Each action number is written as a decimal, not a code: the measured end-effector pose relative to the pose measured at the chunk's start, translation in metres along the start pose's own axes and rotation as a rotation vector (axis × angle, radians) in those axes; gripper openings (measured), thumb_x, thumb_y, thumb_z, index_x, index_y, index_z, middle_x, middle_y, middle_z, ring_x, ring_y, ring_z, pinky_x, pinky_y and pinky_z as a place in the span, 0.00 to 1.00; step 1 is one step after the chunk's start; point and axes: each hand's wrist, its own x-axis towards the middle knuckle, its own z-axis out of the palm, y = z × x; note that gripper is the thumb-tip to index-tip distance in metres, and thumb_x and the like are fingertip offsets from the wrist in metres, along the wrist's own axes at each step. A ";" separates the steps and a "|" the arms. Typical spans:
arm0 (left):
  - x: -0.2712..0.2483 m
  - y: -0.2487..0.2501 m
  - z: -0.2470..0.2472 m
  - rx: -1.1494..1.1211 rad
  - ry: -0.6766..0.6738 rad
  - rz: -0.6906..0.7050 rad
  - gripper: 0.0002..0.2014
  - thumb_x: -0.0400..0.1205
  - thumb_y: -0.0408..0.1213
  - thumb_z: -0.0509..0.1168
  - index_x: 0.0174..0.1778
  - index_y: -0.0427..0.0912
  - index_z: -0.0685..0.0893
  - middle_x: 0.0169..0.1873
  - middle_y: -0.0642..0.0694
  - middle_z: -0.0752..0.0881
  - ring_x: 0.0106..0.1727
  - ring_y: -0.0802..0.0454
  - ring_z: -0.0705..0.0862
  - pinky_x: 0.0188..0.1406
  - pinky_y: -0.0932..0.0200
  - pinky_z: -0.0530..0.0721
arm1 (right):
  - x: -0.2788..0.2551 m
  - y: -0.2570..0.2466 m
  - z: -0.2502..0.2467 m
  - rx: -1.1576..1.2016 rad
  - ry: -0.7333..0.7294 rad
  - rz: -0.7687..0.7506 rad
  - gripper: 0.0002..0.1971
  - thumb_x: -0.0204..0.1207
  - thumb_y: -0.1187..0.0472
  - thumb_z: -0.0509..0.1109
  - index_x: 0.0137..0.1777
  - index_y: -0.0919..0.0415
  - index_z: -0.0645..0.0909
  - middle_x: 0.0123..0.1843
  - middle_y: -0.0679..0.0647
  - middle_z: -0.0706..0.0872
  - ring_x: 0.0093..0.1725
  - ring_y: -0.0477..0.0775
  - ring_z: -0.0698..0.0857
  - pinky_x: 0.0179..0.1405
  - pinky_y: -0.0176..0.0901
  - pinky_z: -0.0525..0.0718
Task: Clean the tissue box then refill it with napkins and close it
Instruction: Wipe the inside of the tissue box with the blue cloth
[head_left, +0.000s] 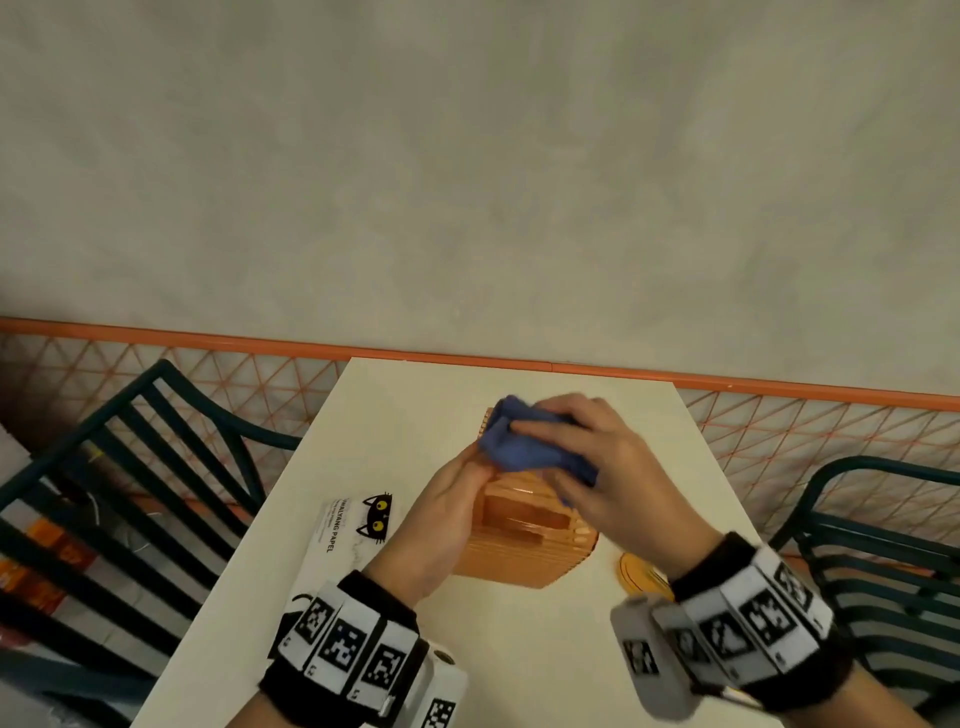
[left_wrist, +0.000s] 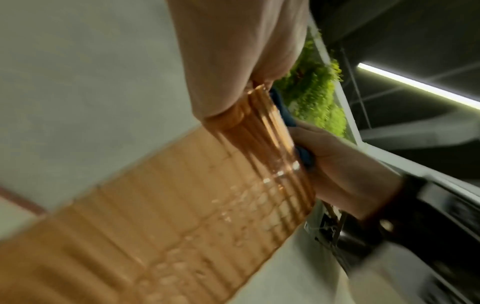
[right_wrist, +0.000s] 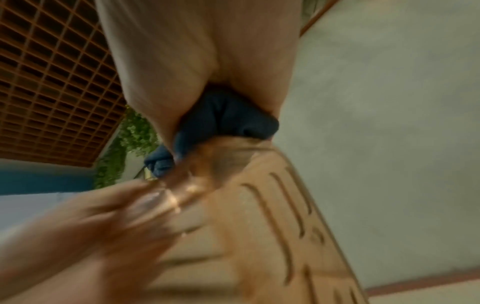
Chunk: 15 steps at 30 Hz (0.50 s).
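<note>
Right hand (head_left: 597, 467) bunches a crumpled blue cleaning cloth (head_left: 524, 441) in curled fingers, pressing it onto the far top edge of the ribbed translucent orange plastic tissue box (head_left: 524, 540); motion blur in the wrist views suggests active wiping. Left hand (head_left: 447, 509) steadies the box's left side, fingers up against its ribbed wall near the cloth; can't tell if they wrap it or just press flat. Box sits mid white table (head_left: 415, 415), slot in its top visible, droplets on its side in the left wrist view, so likely damp. White napkin pack with black cat print (head_left: 348, 525) lies just left of the box, untouched. Round orange disc (head_left: 641, 574) near the box's right, purpose unclear. Step: cleaning, early in the task. Next calls for finishing the wipe, putting the cloth down, opening the box, then loading napkins
</note>
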 end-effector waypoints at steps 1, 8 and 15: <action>0.002 0.000 -0.003 -0.020 0.006 0.007 0.17 0.88 0.35 0.49 0.59 0.46 0.83 0.51 0.48 0.90 0.66 0.42 0.82 0.64 0.57 0.81 | -0.009 -0.003 0.007 -0.003 -0.025 -0.039 0.20 0.73 0.55 0.63 0.65 0.52 0.82 0.64 0.49 0.80 0.62 0.50 0.75 0.63 0.46 0.77; -0.004 0.001 -0.001 -0.073 -0.078 -0.039 0.21 0.82 0.34 0.58 0.73 0.44 0.73 0.63 0.44 0.85 0.65 0.46 0.83 0.67 0.48 0.80 | -0.009 0.020 0.008 -0.059 0.052 -0.031 0.20 0.73 0.60 0.64 0.65 0.50 0.81 0.63 0.48 0.81 0.63 0.48 0.76 0.66 0.50 0.75; -0.010 0.002 0.007 -0.436 -0.117 -0.127 0.14 0.71 0.34 0.65 0.52 0.44 0.86 0.53 0.37 0.86 0.55 0.39 0.85 0.60 0.38 0.80 | -0.012 0.012 0.007 0.245 0.044 0.058 0.24 0.70 0.72 0.67 0.65 0.54 0.81 0.65 0.48 0.78 0.65 0.44 0.77 0.66 0.32 0.75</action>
